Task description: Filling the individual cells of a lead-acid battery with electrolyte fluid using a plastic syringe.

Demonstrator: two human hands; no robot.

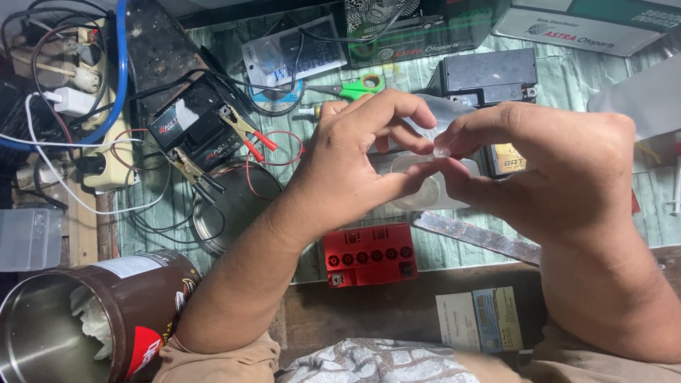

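Note:
My left hand [355, 152] holds a clear plastic bottle [429, 188] from its left side, thumb and fingers wrapped around it. My right hand [560, 163] pinches a small clear cap [442, 152] at the bottle's top between thumb and forefinger. Both hands meet above a green wood-grain worktop [574, 78]. A small red battery [369, 254] with a row of round caps lies just below the hands.
A black battery [195, 128] with red and yellow clamps sits at the left beside a round metal lid [237, 206]. Green-handled scissors [358, 88], another black battery [489, 74], cardboard boxes [582, 21], a metal file [479, 237], a brown tin [92, 319] and tangled cables [64, 92] surround them.

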